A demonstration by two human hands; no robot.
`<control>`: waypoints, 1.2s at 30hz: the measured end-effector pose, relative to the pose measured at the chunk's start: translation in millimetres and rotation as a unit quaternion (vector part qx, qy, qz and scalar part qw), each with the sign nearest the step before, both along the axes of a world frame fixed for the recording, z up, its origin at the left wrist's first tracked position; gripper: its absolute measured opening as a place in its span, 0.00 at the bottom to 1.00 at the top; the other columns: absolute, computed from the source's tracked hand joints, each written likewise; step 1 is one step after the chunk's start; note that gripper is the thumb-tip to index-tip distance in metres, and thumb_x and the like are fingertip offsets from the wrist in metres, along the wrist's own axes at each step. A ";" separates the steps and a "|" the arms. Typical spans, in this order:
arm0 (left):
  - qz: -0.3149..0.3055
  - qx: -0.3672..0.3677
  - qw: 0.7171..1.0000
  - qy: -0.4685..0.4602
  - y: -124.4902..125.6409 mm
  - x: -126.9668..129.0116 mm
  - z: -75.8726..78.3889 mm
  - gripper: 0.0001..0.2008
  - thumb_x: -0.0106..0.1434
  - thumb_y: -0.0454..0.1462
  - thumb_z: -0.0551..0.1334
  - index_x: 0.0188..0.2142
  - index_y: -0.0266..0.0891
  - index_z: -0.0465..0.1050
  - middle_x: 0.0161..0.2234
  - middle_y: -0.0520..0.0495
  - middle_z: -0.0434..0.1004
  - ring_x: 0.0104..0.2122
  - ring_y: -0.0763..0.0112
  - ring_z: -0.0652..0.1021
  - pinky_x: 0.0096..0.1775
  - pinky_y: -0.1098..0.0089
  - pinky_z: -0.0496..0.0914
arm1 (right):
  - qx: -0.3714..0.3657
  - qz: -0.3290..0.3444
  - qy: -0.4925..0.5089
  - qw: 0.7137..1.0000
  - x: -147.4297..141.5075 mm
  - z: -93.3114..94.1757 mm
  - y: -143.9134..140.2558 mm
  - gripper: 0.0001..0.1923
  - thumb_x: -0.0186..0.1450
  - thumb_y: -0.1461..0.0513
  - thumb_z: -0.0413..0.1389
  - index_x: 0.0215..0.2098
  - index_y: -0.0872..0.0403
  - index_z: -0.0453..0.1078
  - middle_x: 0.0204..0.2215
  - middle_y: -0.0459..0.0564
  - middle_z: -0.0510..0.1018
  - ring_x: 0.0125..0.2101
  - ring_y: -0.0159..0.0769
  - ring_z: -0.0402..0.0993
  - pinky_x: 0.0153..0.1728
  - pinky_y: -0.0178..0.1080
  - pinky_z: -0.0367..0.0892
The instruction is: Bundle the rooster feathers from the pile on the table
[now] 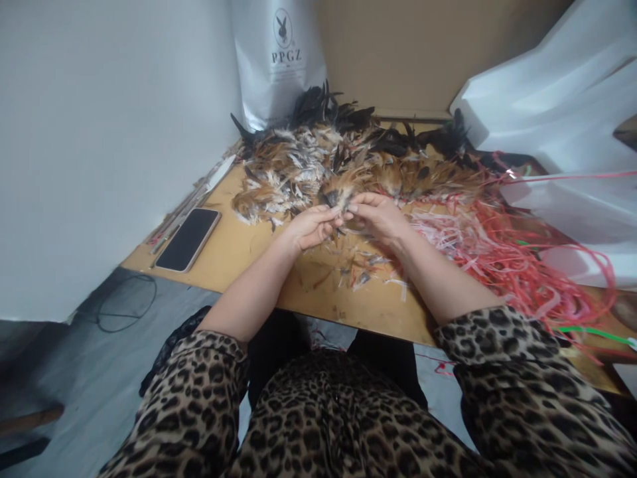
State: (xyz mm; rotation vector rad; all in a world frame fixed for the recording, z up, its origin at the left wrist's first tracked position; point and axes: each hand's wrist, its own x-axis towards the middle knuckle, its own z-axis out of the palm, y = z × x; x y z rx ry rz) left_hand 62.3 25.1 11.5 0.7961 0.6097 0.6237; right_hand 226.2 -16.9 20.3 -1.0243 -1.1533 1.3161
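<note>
A big heap of brown, white and black feathers [318, 159] covers the far half of a wooden table [233, 249]. My left hand [311, 227] and my right hand [381, 216] meet at the heap's near edge. Both pinch a small tuft of brown feathers [338, 197] between their fingertips. Loose feather scraps [358, 269] lie on the board just in front of my wrists.
A dark phone [188, 239] lies at the table's left, beside thin sticks [192, 199] along the wall. Tangled red and pink plastic strips [502, 249] spread to the right. A white bag printed PPGZ [279, 60] stands behind; white plastic sheeting [562, 119] rises at right.
</note>
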 end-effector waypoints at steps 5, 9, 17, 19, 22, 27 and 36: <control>0.021 -0.011 1.000 0.003 -1.1 1.1 1.5 0.05 0.59 0.28 0.58 0.29 0.30 0.72 0.27 0.46 0.76 0.21 0.86 0.73 0.22 0.87 0.65 | -0.013 -0.018 0.014 1.000 -4.2 -0.5 0.1 0.17 0.44 0.56 0.66 0.23 0.56 0.65 0.16 0.41 0.69 0.16 0.22 0.58 0.19 0.29 0.53; 0.067 0.008 0.998 0.019 -1.2 3.4 2.7 0.04 0.58 0.28 0.59 0.27 0.29 0.71 0.25 0.47 0.76 0.21 0.86 0.73 0.25 0.86 0.67 | -0.030 -0.020 0.003 0.999 -4.6 -0.9 0.4 0.18 0.45 0.55 0.66 0.21 0.57 0.65 0.15 0.42 0.67 0.17 0.23 0.59 0.18 0.29 0.53; 0.110 0.100 0.989 0.024 -1.1 6.8 -1.7 0.04 0.56 0.30 0.62 0.26 0.29 0.71 0.23 0.47 0.76 0.23 0.83 0.75 0.29 0.84 0.68 | -0.044 -0.064 0.034 0.996 -14.3 -1.3 -1.1 0.20 0.43 0.55 0.67 0.18 0.57 0.62 0.14 0.42 0.67 0.15 0.22 0.59 0.15 0.28 0.52; 0.110 0.105 0.988 0.038 -1.4 6.7 -2.5 0.04 0.55 0.31 0.63 0.27 0.29 0.71 0.23 0.47 0.76 0.24 0.83 0.75 0.29 0.83 0.68 | -0.038 -0.081 0.032 0.995 -15.8 -3.1 -0.8 0.19 0.42 0.54 0.67 0.19 0.56 0.63 0.13 0.41 0.67 0.15 0.22 0.58 0.15 0.28 0.52; 0.103 0.103 0.988 0.042 -1.6 6.1 -2.7 0.04 0.55 0.31 0.63 0.28 0.29 0.72 0.24 0.46 0.76 0.24 0.83 0.75 0.28 0.83 0.68 | -0.021 -0.100 0.019 0.995 -16.0 -4.5 -0.6 0.18 0.44 0.54 0.66 0.21 0.56 0.65 0.13 0.40 0.67 0.14 0.22 0.58 0.16 0.28 0.52; 0.076 0.090 0.992 0.036 -1.8 5.3 -1.6 0.04 0.55 0.31 0.63 0.29 0.28 0.72 0.25 0.47 0.76 0.22 0.84 0.74 0.25 0.84 0.66 | 0.025 -0.142 -0.037 0.989 -15.9 -2.1 -1.6 0.14 0.46 0.55 0.64 0.21 0.55 0.66 0.15 0.41 0.69 0.17 0.23 0.59 0.19 0.30 0.56; 0.067 0.128 0.987 0.076 -4.9 4.9 -1.2 0.06 0.54 0.33 0.64 0.28 0.29 0.72 0.24 0.47 0.76 0.21 0.83 0.73 0.26 0.82 0.67 | 0.070 -0.158 -0.081 0.982 -14.2 -9.3 2.6 0.12 0.48 0.56 0.62 0.23 0.55 0.68 0.19 0.42 0.71 0.20 0.25 0.62 0.24 0.32 0.59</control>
